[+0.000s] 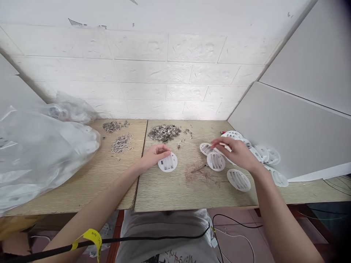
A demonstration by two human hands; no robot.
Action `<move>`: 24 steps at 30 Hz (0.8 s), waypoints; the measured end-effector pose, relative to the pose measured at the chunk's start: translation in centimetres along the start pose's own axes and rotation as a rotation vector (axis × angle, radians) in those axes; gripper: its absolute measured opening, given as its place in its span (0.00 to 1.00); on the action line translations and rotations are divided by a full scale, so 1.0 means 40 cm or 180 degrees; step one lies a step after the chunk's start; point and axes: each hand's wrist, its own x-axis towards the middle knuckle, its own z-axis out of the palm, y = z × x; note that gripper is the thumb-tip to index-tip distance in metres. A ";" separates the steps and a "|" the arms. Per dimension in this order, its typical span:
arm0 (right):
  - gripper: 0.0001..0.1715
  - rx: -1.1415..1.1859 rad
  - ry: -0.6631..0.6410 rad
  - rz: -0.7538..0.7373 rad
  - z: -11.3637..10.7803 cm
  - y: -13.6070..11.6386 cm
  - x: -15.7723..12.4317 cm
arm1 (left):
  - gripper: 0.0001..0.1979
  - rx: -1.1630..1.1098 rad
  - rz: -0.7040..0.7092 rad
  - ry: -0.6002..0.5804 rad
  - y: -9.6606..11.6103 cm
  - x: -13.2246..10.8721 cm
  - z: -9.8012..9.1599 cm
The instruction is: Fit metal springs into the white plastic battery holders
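Note:
My left hand [156, 156] is closed on the upper left edge of a round white plastic disc [170, 164], with the thumb over its face. Slots and small metal-looking parts show on this disc. To the right, my right hand [238, 150] hovers over a cluster of similar discs, its thumb and fingertips drawn together in a pinch. Whatever lies between those fingertips is too small to make out. Below it are a slotted disc [216, 161] and another disc [238, 180] closer to me. A thin dark tool [199, 168] lies between the hands.
Small metal pieces form a large pile [164, 133] at the back and smaller piles [122, 143] on the left. A bulging plastic bag [49, 146] covers the left side. More discs [263, 153] lean by the grey panel [298, 128]. A black cable [153, 237] crosses before me.

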 end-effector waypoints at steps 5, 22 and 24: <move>0.19 -0.0225 -0.0282 0.0073 0.012 0.015 -0.066 | 0.19 0.0012 0.0064 -0.0021 -0.010 0.004 -0.001; 0.30 -0.0697 0.0628 0.1120 -0.015 0.132 -0.040 | 0.19 0.0030 0.0006 -0.0038 -0.006 0.002 -0.001; 0.31 -0.0765 0.0483 0.1133 -0.005 0.142 -0.024 | 0.19 0.0038 -0.0007 -0.0048 -0.004 0.001 -0.001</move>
